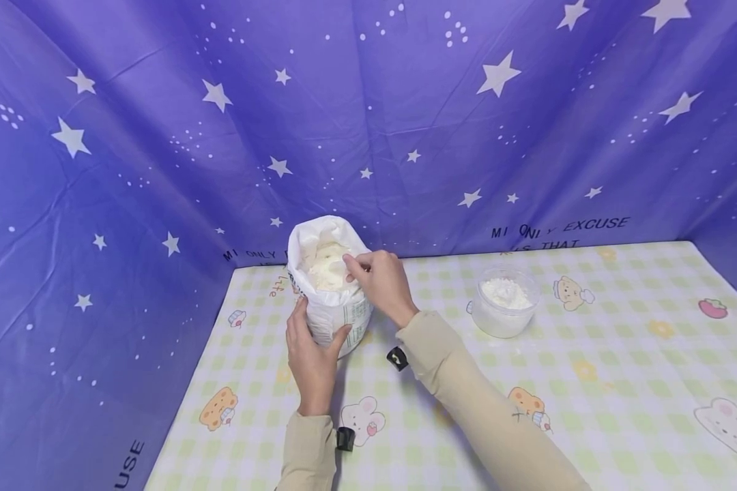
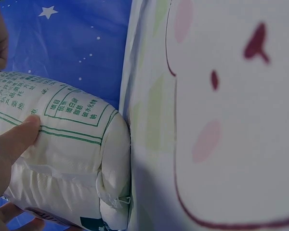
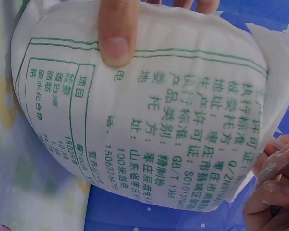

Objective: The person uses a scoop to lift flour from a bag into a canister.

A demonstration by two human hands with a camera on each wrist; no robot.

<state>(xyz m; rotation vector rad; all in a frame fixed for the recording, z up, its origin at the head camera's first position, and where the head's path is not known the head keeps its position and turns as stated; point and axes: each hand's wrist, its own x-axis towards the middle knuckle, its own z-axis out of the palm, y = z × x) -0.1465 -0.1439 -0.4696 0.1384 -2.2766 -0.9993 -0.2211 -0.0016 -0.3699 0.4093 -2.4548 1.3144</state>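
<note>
An open white bag of flour (image 1: 328,317) with green print stands upright on the table, its top edge rolled outward. My left hand (image 1: 312,354) grips the bag from the near left side, the thumb (image 2: 24,137) on its printed face and the fingers round the other side. At the bag's mouth, over the flour (image 1: 324,262), is my right hand (image 1: 385,281). Its thumb and fingers pinch a small, pale, spoon-like thing (image 1: 336,271), largely hidden by hand and flour. White powder coats the right fingers (image 3: 274,168) in the right wrist view.
A clear round tub (image 1: 505,320) heaped with white powder stands to the right of the bag. The table (image 1: 639,382) has a green checked cloth with cartoon prints. A purple star-patterned curtain (image 1: 356,123) hangs behind and at the sides.
</note>
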